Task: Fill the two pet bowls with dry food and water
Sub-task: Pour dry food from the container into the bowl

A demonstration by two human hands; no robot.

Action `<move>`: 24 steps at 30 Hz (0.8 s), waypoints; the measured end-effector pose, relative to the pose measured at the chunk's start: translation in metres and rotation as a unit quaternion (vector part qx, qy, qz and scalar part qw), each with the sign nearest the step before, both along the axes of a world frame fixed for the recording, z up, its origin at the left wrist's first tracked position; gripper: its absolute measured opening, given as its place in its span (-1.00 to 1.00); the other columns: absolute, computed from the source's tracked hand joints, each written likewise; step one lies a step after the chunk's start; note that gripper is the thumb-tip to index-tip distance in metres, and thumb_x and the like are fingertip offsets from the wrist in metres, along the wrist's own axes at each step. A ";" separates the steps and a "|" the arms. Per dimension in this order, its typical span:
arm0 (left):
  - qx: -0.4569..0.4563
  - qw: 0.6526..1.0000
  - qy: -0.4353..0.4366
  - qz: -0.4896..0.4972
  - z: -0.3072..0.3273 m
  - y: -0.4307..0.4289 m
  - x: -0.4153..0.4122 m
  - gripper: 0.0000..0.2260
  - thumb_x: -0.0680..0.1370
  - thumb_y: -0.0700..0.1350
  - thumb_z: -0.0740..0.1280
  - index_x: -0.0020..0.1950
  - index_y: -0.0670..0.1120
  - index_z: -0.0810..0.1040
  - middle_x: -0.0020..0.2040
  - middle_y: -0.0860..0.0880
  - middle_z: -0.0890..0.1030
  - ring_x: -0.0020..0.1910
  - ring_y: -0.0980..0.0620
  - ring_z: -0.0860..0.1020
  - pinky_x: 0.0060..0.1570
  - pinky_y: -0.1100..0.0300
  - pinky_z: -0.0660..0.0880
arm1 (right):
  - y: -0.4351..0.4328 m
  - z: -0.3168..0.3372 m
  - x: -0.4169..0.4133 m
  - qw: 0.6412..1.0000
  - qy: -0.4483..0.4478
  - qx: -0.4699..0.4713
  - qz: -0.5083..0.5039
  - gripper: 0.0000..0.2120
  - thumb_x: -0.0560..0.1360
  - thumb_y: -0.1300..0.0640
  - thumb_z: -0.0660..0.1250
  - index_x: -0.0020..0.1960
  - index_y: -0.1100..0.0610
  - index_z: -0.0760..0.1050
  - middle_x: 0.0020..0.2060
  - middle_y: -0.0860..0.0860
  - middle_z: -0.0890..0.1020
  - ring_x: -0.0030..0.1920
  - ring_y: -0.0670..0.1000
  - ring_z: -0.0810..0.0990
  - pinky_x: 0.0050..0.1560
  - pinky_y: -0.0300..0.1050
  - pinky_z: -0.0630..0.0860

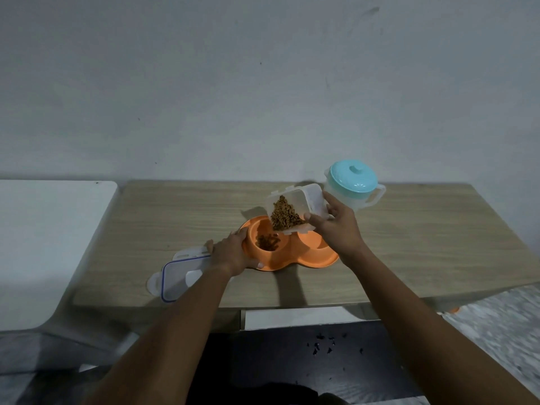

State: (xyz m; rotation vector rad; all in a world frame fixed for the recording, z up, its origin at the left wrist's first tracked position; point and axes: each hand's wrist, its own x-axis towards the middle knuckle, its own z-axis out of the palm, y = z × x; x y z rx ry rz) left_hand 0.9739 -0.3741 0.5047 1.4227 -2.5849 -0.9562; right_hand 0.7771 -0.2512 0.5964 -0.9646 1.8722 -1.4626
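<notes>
The right hand (336, 226) grips the clear plastic food container (295, 210), tipped over the left well of the orange double pet bowl (280, 252); the left hand (230, 252) holds the bowl's nine-o'clock rim, fingers curled on it. Risk: over-tilting could surge dry kibble (285, 214) past the rim, or into the empty three-o'clock well reserved for water from the teal-lidded jug (353, 185) at one o'clock.

No text, label, brand or number can be read on anything here.

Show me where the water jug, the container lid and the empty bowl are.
water jug (352, 178): head view, on its teal lid.
container lid (175, 280): head view, on its clear panel inside the blue seal.
empty bowl (314, 239): head view, on the right orange well's inner wall.
</notes>
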 end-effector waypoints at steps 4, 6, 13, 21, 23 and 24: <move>0.009 1.000 0.003 0.001 -0.001 -0.001 0.001 -0.12 0.24 0.23 0.55 0.48 0.18 0.25 0.34 -0.01 0.49 0.34 -0.11 0.45 0.42 -0.24 0.04 | 0.000 0.002 -0.001 1.000 0.004 0.002 -0.003 -0.49 0.48 0.22 0.53 0.32 -0.16 0.52 0.07 -0.18 0.65 0.15 -0.09 0.64 0.18 0.20 0.64; 0.007 1.000 0.000 0.003 -0.002 -0.002 0.001 -0.12 0.22 0.24 0.55 0.47 0.19 0.26 0.33 0.00 0.50 0.32 -0.11 0.47 0.41 -0.24 0.06 | 0.000 0.003 0.000 1.000 0.019 0.008 0.001 -0.46 0.47 0.19 0.54 0.40 -0.07 0.51 0.09 -0.21 0.64 0.15 -0.15 0.62 0.19 0.19 0.64; 0.006 1.000 0.003 0.001 0.002 0.000 0.001 -0.14 0.25 0.22 0.55 0.47 0.17 0.25 0.34 0.00 0.50 0.34 -0.11 0.45 0.42 -0.25 0.04 | -0.002 -0.005 -0.002 1.000 -0.009 0.003 -0.005 -0.49 0.44 0.14 0.56 0.34 -0.11 0.55 0.13 -0.10 0.68 0.16 -0.05 0.65 0.17 0.21 0.64; -0.007 1.000 0.025 -0.005 0.003 0.001 -0.001 -0.07 0.21 0.17 0.59 0.49 0.16 0.22 0.47 -0.03 0.37 0.44 -0.09 0.35 0.36 -0.17 0.12 | 0.003 -0.012 -0.013 0.980 -0.194 0.001 -0.033 -0.61 0.56 0.27 0.42 0.34 0.03 0.54 0.19 0.17 0.67 0.18 0.20 0.68 0.18 0.20 0.64; -0.020 1.000 0.008 -0.005 0.001 -0.002 -0.002 0.00 0.18 0.19 0.59 0.51 0.15 0.16 0.57 -0.05 0.18 0.53 -0.10 0.20 0.39 -0.25 0.09 | 0.000 -0.016 -0.020 0.966 -0.250 0.013 -0.060 -0.60 0.59 0.26 0.37 0.42 0.11 0.50 0.23 0.16 0.66 0.18 0.19 0.69 0.18 0.14 0.65; -0.017 1.000 -0.002 -0.007 0.001 -0.003 -0.002 0.02 0.16 0.22 0.59 0.51 0.15 0.16 0.57 -0.03 0.19 0.53 -0.11 0.22 0.38 -0.27 0.10 | -0.002 -0.018 -0.022 0.960 -0.272 0.015 -0.068 -0.61 0.61 0.24 0.35 0.43 0.13 0.50 0.23 0.16 0.66 0.17 0.19 0.69 0.15 0.10 0.67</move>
